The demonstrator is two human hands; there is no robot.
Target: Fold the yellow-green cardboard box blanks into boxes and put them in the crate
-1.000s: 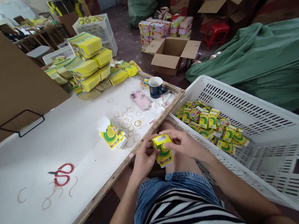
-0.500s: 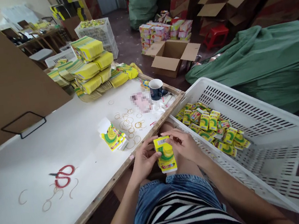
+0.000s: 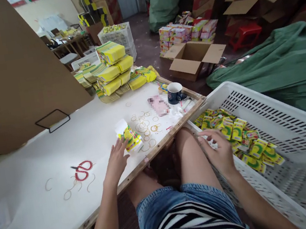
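Observation:
My left hand point(image 3: 117, 159) is over the white table with its fingers spread, at the near left edge of a small pile of flat yellow-and-green cartons point(image 3: 134, 140). Whether the fingertips touch the pile I cannot tell. Just inside the near rim of the white plastic basket point(image 3: 297, 126), my right hand point(image 3: 218, 150) hangs above my thigh, loosely curled, thumb and fingers apart, holding nothing. Several folded yellow small boxes point(image 3: 238, 132) lie heaped in the basket's far left part.
Red-handled scissors point(image 3: 83, 170) and loose rubber bands point(image 3: 143, 125) lie on the table. A dark mug point(image 3: 175, 93) stands at its far right corner. Bundles of flat yellow cartons point(image 3: 113, 66) are stacked at the back. An open cardboard box point(image 3: 190, 56) sits on the floor.
The yellow box both hands held is no longer in them. My left hand has moved left to the carton pile, my right hand right toward the basket. The view has shifted left.

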